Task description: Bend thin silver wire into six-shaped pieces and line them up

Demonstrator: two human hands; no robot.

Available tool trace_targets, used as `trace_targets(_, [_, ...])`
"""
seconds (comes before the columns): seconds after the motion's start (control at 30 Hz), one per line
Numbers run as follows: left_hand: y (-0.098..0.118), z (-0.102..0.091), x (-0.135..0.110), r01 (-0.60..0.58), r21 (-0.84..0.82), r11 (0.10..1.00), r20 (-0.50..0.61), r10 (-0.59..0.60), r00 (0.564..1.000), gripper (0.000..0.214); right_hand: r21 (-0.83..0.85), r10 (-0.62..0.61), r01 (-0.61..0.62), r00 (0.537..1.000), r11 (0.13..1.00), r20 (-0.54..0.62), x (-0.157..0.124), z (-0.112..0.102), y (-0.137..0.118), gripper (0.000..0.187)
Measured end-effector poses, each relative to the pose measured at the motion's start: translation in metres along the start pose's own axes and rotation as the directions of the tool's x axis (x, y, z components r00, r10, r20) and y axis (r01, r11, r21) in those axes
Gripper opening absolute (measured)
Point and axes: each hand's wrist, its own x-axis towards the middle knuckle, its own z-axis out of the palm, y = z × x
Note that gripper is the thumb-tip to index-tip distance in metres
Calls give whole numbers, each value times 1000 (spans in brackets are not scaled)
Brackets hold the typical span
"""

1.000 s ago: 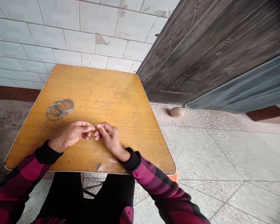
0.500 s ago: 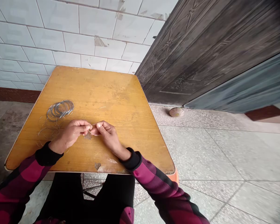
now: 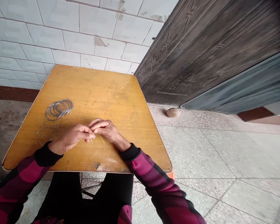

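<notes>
"Where am I working?"

"You're seated at a yellow wooden table (image 3: 91,84) set against a white tile wall (image 3: 60,34). A dark embossed door (image 3: 200,56) stands to your right, and a small dish (image 3: 173,112) sits by it on the speckled floor (image 3: 200,155)."

"What's on the table?"

"On your left there's a coil of thin wire (image 3: 59,109), with looser wire rings (image 3: 46,132) lying just below it, close to your left hand (image 3: 72,138)."

"And my hands?"

"Your left hand and right hand (image 3: 106,130) meet near the middle of the table, with your checked magenta sleeves (image 3: 144,166) running back toward you. Both grips are pressed together, pinching a wire loop (image 3: 104,142) between them. Your fingers (image 3: 92,135) hide the exact spot where they hold it."

"What just changed?"

"Half a second ago, the loop sat small and tight between your fingertips. Now your right hand has moved over against your left, and the loop hangs below the pinch on your side, rounder and larger. That puts the wire in front of your fingers, apart from the coil, and held only at that pinch. I can't tell whether it's touching the table."
</notes>
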Motion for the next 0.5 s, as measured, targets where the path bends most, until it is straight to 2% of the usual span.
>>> trace_targets(0.23, [-3,-1,0,-46,1,999,-11,46,999,21,53,86,-84,996,995,-35,3,5,5,16])
trace_targets(0.4, [-6,-2,3,-31,-6,999,-34,31,999,14,132,88,-68,985,989,-151,2,10,9,17])
trace_targets(0.5, [-6,-1,3,-21,9,1000,-19,21,1000,15,145,90,-64,980,987,-177,3,11,11,16])
